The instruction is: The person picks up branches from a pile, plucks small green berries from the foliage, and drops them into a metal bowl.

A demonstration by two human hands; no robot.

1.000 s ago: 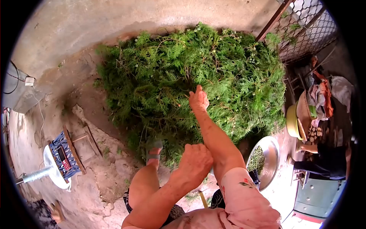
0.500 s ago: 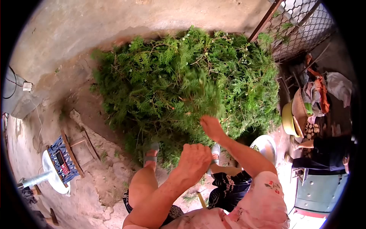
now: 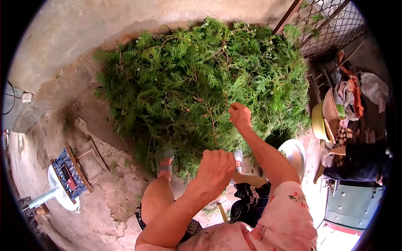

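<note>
A large heap of green, scaly-leaved conifer branches (image 3: 167, 83) lies in front of me against the wall. My left hand (image 3: 214, 169) is a closed fist low in front of the heap. From its top runs a thin brown stem of a leafy branch (image 3: 213, 127), which spreads out over the heap; the grip itself is hidden by the knuckles. Farther up and to the right, my right hand (image 3: 241, 116) hovers over the foliage beside that branch. Its fingers are curled in, and whatever they pinch is too small to make out.
A shiny metal basin (image 3: 296, 152) stands right of my legs, with a yellow tub (image 3: 318, 121) and woven basket (image 3: 331, 109) beyond. Another person's dark-clothed leg (image 3: 356, 171) shows at right. At left stands a small stool (image 3: 74, 173). Wire mesh (image 3: 331, 29) borders the heap.
My right hand has moved up and slightly right, away from my left fist. The branch, blurred before, now shows sharply. My left hand stays nearly in place, a little lower.
</note>
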